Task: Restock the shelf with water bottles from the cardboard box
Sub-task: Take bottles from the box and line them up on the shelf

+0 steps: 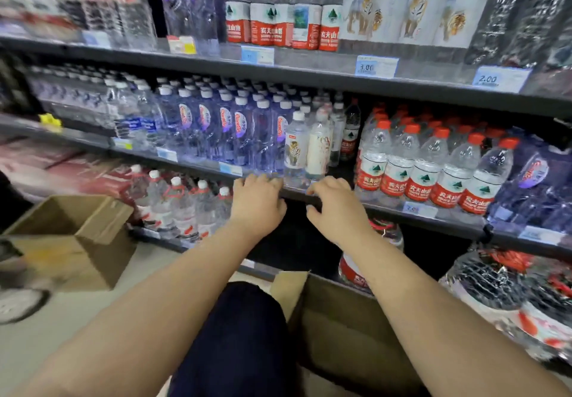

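Head view: left hand (257,200) and right hand (332,203) rest empty, apart, on the shelf edge (297,196) below the tiger bottles (295,149). Placement looks finished; next, reach for the cardboard box (340,316) beneath that edge.

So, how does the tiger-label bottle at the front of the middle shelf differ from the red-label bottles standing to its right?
The tiger-label bottle has a white cap; the red-label bottles have red caps. Its label is white with a tiger picture; theirs is red with white characters. It has only one white-label neighbour at the edge; they fill a whole front row. Both kinds are clear plastic and stand upright on the middle shelf.
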A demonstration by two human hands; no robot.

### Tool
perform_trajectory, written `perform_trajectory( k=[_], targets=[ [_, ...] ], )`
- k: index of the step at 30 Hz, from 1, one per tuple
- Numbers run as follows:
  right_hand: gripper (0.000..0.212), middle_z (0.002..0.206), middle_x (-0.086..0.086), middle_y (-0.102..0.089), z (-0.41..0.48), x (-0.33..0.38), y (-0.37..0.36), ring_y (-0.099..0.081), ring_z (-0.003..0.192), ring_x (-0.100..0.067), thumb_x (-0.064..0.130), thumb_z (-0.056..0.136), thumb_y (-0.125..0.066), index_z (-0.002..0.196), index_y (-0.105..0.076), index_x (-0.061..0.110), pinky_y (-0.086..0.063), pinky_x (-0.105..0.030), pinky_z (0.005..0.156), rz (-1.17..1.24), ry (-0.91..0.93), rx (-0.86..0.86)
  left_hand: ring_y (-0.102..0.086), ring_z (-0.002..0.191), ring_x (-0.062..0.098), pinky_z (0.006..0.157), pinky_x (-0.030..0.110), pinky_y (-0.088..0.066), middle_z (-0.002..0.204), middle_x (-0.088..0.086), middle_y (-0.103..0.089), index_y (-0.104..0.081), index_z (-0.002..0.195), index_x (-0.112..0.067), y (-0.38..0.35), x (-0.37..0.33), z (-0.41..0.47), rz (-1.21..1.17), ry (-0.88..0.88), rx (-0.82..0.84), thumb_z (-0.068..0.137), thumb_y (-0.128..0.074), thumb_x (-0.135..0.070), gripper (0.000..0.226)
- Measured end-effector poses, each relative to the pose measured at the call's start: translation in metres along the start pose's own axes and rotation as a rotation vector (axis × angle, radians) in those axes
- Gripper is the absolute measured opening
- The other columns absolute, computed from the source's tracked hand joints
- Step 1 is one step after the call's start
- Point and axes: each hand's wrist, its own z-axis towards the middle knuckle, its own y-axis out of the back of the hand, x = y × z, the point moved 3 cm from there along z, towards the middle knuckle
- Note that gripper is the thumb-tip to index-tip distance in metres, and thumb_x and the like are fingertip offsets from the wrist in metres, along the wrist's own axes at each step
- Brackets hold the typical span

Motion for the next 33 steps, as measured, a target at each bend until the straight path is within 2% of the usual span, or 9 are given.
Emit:
perform_trajectory(
  k=[4,6,9,12,16,19,23,29,33],
  targets=[
    [0.029,0.113,-0.003,-0.057,-0.008,0.078,-0.022,-0.045,0.112,-0.026,0.025,0.085,-0.063,0.113,-0.061,0.017,-0.040,-0.041,0.095,0.087,0.103,0.062,-0.048,0.115,0.031,0.095,0.043,-0.034,0.118,0.006,-0.057,-0.058,0.121,-0.023,0.024,0.074,-0.061,0.049,0.185,-0.024,0.088,-0.051,-0.040,0.038],
    [0.031,0.115,-0.002,-0.057,-0.013,0.120,-0.042,-0.045,0.112,-0.027,0.024,0.084,-0.063,0.114,-0.061,0.017,-0.041,-0.043,0.094,0.112,0.158,0.104,-0.047,0.116,0.032,0.095,0.043,-0.034,0.121,0.005,-0.057,-0.057,0.124,-0.024,0.029,0.114,-0.097,0.068,0.295,-0.026,0.088,-0.052,-0.042,0.040],
    [0.031,0.117,-0.003,-0.056,-0.019,0.180,-0.086,-0.044,0.113,-0.028,0.025,0.084,-0.062,0.114,-0.060,0.016,-0.043,-0.041,0.091,0.140,0.204,0.211,-0.047,0.115,0.031,0.094,0.043,-0.034,0.119,0.004,-0.058,-0.059,0.118,-0.027,0.023,0.172,-0.154,0.066,0.466,-0.020,0.088,-0.054,-0.042,0.035],
    [0.028,0.113,-0.005,-0.056,-0.025,0.227,-0.144,-0.046,0.111,-0.029,0.025,0.082,-0.065,0.108,-0.059,0.017,-0.040,-0.036,0.087,0.130,0.259,0.332,-0.047,0.114,0.033,0.092,0.040,-0.035,0.117,0.005,-0.059,-0.059,0.119,-0.025,-0.002,0.224,-0.208,0.067,0.616,0.042,0.087,-0.054,-0.040,0.036],
    [0.030,0.114,-0.005,-0.056,-0.042,0.264,-0.227,-0.046,0.114,-0.029,0.023,0.082,-0.063,0.111,-0.059,0.018,-0.039,-0.034,0.089,0.118,0.260,0.494,-0.046,0.118,0.031,0.099,0.040,-0.033,0.123,0.004,-0.059,-0.059,0.124,-0.026,-0.061,0.271,-0.267,0.018,0.728,0.167,0.087,-0.055,-0.039,0.039],
    [0.028,0.119,-0.002,-0.056,-0.058,0.273,-0.283,-0.046,0.116,-0.026,0.021,0.084,-0.062,0.111,-0.061,0.020,-0.039,-0.033,0.090,0.169,0.175,0.598,-0.045,0.121,0.029,0.099,0.040,-0.030,0.125,0.003,-0.058,-0.059,0.126,-0.025,-0.105,0.289,-0.293,-0.010,0.803,0.279,0.087,-0.056,-0.038,0.041],
    [0.020,0.114,0.000,-0.058,-0.079,0.264,-0.353,-0.047,0.114,-0.024,0.019,0.084,-0.064,0.104,-0.062,0.022,-0.044,-0.033,0.087,0.230,-0.017,0.723,-0.044,0.122,0.029,0.098,0.040,-0.031,0.125,0.003,-0.058,-0.057,0.127,-0.026,-0.166,0.303,-0.317,-0.076,0.905,0.405,0.086,-0.056,-0.041,0.043],
    [0.025,0.115,-0.005,-0.057,-0.118,0.224,-0.446,-0.052,0.107,-0.027,0.019,0.082,-0.067,0.105,-0.059,0.021,-0.051,-0.040,0.087,0.142,-0.229,0.932,-0.046,0.123,0.029,0.099,0.043,-0.035,0.131,0.004,-0.056,-0.052,0.132,-0.026,-0.269,0.287,-0.344,-0.226,0.988,0.615,0.088,-0.054,-0.046,0.049],
    [0.025,0.112,-0.005,-0.058,-0.145,0.196,-0.500,-0.054,0.102,-0.027,0.020,0.082,-0.065,0.106,-0.060,0.021,-0.052,-0.037,0.082,0.093,-0.314,1.027,-0.050,0.119,0.033,0.098,0.042,-0.040,0.130,0.009,-0.056,-0.048,0.136,-0.022,-0.341,0.269,-0.349,-0.419,1.106,0.654,0.084,-0.059,-0.046,0.058]
  ],
)
